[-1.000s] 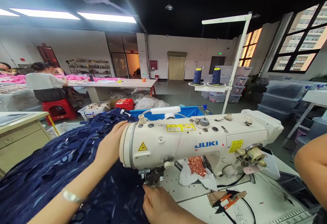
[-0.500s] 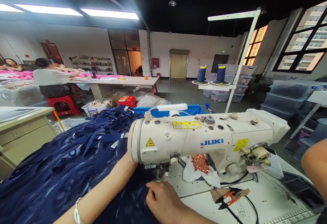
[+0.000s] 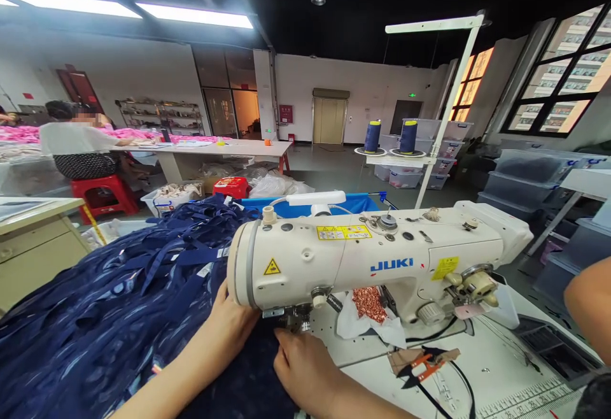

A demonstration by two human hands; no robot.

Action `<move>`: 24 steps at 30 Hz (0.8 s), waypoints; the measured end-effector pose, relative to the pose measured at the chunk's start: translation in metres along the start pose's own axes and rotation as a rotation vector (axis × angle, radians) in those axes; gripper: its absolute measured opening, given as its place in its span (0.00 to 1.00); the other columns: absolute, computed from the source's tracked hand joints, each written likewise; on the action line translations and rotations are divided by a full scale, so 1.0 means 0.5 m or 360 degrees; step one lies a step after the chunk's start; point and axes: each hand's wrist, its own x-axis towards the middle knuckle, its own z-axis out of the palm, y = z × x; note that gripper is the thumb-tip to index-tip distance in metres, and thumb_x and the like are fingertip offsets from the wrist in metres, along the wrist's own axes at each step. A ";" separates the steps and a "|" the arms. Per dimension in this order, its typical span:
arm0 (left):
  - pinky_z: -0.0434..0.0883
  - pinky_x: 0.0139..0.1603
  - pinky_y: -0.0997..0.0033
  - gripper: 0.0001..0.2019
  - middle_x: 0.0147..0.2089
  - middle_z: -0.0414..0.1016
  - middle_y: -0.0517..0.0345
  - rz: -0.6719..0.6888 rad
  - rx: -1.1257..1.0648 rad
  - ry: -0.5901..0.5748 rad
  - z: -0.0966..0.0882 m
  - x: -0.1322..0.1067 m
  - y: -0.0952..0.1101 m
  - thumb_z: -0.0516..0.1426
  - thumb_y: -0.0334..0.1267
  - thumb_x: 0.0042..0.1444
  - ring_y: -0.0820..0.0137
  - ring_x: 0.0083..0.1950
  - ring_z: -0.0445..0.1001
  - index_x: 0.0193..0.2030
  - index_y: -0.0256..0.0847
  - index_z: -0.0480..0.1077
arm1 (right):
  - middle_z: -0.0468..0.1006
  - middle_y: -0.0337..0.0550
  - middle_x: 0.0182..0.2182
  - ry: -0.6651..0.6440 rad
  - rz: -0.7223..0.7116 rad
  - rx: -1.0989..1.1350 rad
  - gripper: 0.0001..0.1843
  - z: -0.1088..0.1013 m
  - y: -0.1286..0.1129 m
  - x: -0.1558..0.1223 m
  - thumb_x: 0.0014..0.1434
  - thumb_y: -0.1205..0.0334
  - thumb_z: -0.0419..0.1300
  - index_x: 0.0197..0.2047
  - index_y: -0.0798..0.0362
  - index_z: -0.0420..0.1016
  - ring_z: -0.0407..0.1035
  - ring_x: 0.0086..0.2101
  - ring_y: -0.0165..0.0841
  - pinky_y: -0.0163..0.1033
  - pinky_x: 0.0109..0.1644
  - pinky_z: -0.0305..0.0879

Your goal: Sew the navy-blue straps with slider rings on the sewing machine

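A cream JUKI sewing machine (image 3: 382, 266) stands on a white table (image 3: 477, 381). A large heap of navy fabric (image 3: 119, 317) with loose strips fills the left side and runs under the machine head. My left hand (image 3: 229, 323) lies flat on this fabric beside the head's left end, its fingertips hidden under the head. My right hand (image 3: 300, 368) is closed on the fabric just in front of the presser foot (image 3: 291, 320), fingers bent and pointing at it.
Orange-handled thread snips (image 3: 420, 363) and a white bag of coppery bits (image 3: 367, 307) lie right of the needle. Two navy thread cones (image 3: 386, 137) stand behind. Someone's bare limb (image 3: 587, 304) shows at the right edge. A person (image 3: 71, 145) sits at a far table.
My left hand has come down from the top of the fabric heap beside the machine head to the fabric near the needle. My right hand has stayed by the presser foot.
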 end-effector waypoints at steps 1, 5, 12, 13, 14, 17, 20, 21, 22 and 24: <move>0.54 0.67 0.41 0.17 0.56 0.73 0.53 0.0036 0.0007 -0.0097 -0.005 -0.016 0.004 0.48 0.30 0.61 0.55 0.64 0.64 0.46 0.48 0.76 | 0.81 0.49 0.39 0.0005 -0.0002 -0.0003 0.19 -0.001 -0.001 0.000 0.58 0.71 0.49 0.49 0.52 0.74 0.77 0.39 0.45 0.43 0.41 0.71; 0.57 0.66 0.42 0.20 0.62 0.69 0.54 0.0072 0.0041 -0.0485 -0.010 -0.047 0.016 0.47 0.31 0.62 0.58 0.65 0.63 0.57 0.50 0.70 | 0.81 0.48 0.41 0.0048 -0.0020 0.0025 0.20 0.004 -0.002 -0.004 0.58 0.71 0.49 0.51 0.51 0.73 0.76 0.41 0.44 0.43 0.43 0.72; 0.56 0.64 0.34 0.26 0.61 0.69 0.49 -0.0016 0.0204 -0.0602 -0.008 -0.016 0.037 0.46 0.24 0.59 0.56 0.65 0.64 0.62 0.44 0.65 | 0.81 0.47 0.38 0.0079 -0.0024 -0.0009 0.19 0.014 0.007 0.001 0.57 0.71 0.49 0.48 0.51 0.75 0.77 0.38 0.43 0.40 0.40 0.71; 0.56 0.64 0.34 0.25 0.61 0.69 0.48 -0.0001 0.0182 -0.0592 -0.007 -0.017 0.036 0.46 0.23 0.59 0.56 0.65 0.64 0.61 0.42 0.65 | 0.82 0.46 0.37 0.0075 -0.0017 -0.0023 0.19 0.013 0.007 0.001 0.57 0.71 0.49 0.47 0.51 0.75 0.77 0.38 0.43 0.39 0.39 0.71; 0.56 0.65 0.36 0.25 0.61 0.69 0.47 0.0032 0.0143 -0.0574 -0.007 -0.019 0.032 0.46 0.24 0.58 0.56 0.65 0.64 0.61 0.41 0.65 | 0.82 0.46 0.37 0.0075 -0.0015 -0.0037 0.18 0.012 0.006 -0.001 0.57 0.71 0.49 0.46 0.50 0.75 0.77 0.37 0.42 0.38 0.38 0.70; 0.55 0.67 0.40 0.24 0.62 0.68 0.48 0.0163 -0.0002 -0.0491 -0.002 -0.030 0.014 0.48 0.25 0.58 0.59 0.66 0.63 0.60 0.43 0.66 | 0.82 0.44 0.35 0.0077 -0.0030 -0.0070 0.16 0.008 0.002 -0.008 0.57 0.70 0.50 0.42 0.50 0.76 0.77 0.37 0.41 0.37 0.38 0.69; 0.58 0.66 0.43 0.24 0.60 0.70 0.52 0.0263 -0.0086 -0.0385 0.002 -0.034 -0.002 0.48 0.27 0.60 0.59 0.65 0.64 0.60 0.51 0.66 | 0.82 0.42 0.35 0.0055 -0.0044 -0.0069 0.15 -0.001 0.000 -0.011 0.58 0.69 0.51 0.43 0.49 0.76 0.77 0.36 0.40 0.37 0.38 0.70; 0.60 0.65 0.44 0.24 0.60 0.70 0.52 0.0281 -0.0091 -0.0334 0.003 -0.033 -0.004 0.48 0.27 0.60 0.59 0.64 0.64 0.60 0.52 0.66 | 0.82 0.41 0.36 0.0066 -0.0046 -0.0043 0.15 -0.006 0.002 -0.008 0.60 0.67 0.51 0.45 0.48 0.76 0.77 0.37 0.40 0.38 0.39 0.70; 0.61 0.64 0.45 0.24 0.60 0.70 0.52 0.0298 -0.0088 -0.0289 0.003 -0.031 -0.004 0.48 0.27 0.60 0.58 0.64 0.65 0.61 0.53 0.66 | 0.82 0.41 0.38 0.0094 -0.0032 -0.0011 0.15 -0.013 0.005 -0.005 0.63 0.65 0.50 0.47 0.47 0.76 0.77 0.38 0.40 0.38 0.42 0.70; 0.63 0.63 0.44 0.25 0.61 0.69 0.51 0.0336 -0.0072 -0.0249 0.004 -0.027 -0.003 0.48 0.27 0.60 0.55 0.63 0.65 0.61 0.53 0.66 | 0.81 0.43 0.41 0.0196 0.0077 0.0028 0.15 -0.026 0.017 0.007 0.66 0.61 0.50 0.49 0.48 0.76 0.76 0.43 0.41 0.41 0.46 0.70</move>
